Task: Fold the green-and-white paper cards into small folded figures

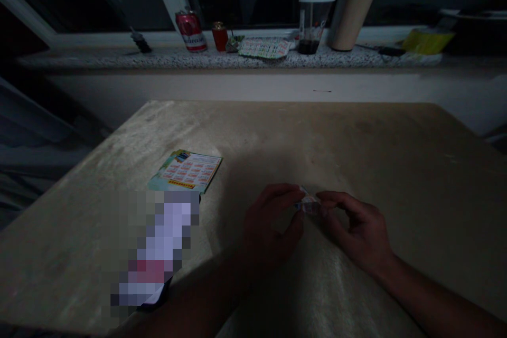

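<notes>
In dim light, the left hand and right hand pinched a small folded paper, its print unreadable, above the surface; a blurred-out object lay nearby.

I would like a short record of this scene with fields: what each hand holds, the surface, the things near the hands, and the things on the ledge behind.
left hand: left hand pinches one end of a small folded paper piece
right hand: right hand pinches the other end of it
surface: wooden table, dimly lit
near hands: printed card lying flat to the left; a blurred-out object beside it
ledge: red can, small red cup, lidded plastic cup, printed sheet, yellow packet
</notes>
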A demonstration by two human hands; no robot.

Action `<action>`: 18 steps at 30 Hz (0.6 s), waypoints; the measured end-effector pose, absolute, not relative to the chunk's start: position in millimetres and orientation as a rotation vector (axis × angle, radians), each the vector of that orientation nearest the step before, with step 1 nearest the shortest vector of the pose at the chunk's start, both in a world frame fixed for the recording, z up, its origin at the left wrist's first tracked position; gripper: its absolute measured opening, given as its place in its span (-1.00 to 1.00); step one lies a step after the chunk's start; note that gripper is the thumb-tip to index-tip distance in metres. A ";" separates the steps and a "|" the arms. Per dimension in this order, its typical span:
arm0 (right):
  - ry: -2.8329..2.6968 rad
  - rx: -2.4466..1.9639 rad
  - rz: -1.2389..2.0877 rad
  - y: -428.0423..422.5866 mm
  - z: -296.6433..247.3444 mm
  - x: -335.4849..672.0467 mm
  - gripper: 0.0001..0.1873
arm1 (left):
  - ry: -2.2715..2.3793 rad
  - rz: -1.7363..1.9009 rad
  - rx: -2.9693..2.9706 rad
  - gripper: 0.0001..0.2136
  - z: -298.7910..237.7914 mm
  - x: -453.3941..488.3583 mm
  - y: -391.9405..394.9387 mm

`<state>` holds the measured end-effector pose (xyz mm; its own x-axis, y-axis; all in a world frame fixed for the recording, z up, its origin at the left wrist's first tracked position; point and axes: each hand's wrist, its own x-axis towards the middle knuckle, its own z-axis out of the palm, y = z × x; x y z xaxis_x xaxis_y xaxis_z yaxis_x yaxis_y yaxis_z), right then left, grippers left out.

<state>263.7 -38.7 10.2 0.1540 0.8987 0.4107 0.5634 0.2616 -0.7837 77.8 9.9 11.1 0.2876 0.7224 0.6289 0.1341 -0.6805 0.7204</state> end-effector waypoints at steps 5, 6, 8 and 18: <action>-1.617 -1.455 0.281 -37.8 13.8 264.0 -0.82 | 0.674 1.389 2.079 -0.66 11.1 81.5 2.8; -1.630 -1.456 0.277 -37.7 14.1 264.0 -0.83 | 0.653 1.390 2.091 -0.65 11.0 82.3 1.0; -1.640 -1.460 0.275 -37.5 14.3 264.2 -0.86 | 0.626 1.389 2.115 -0.63 10.9 83.7 -2.4; -1.576 -1.448 0.328 -36.8 12.7 263.6 -0.93 | 0.537 1.436 2.138 -0.66 9.3 88.4 -7.9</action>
<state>263.6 -36.8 12.7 0.1380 0.8847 0.4452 0.6338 0.2666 -0.7261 88.4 -7.9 9.3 0.3643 0.5774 0.7307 0.0443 -0.7944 0.6057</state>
